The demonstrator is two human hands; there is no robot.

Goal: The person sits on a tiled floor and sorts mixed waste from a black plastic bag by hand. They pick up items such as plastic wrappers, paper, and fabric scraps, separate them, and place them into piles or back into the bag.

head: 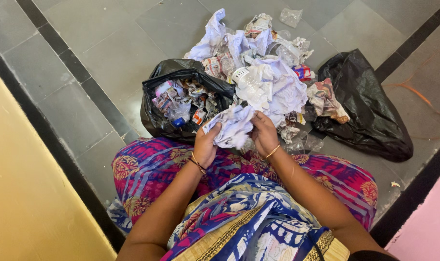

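Head cam looking straight down: the person is sitting on the grey tiled floor (113,53) in a bright patterned garment, and both hands are closed around the same crumpled white paper (232,126), held just above the knees. The left hand (205,145) grips its left edge with fingers curled in, while the right hand (264,133) pinches the right side. Right in front sits an open black trash bag (154,113) stuffed with wrappers and scraps. Beside it there's a heap of crumpled paper and plastic (266,72) on the floor, and a second black bag (369,111) lies flat to the right.
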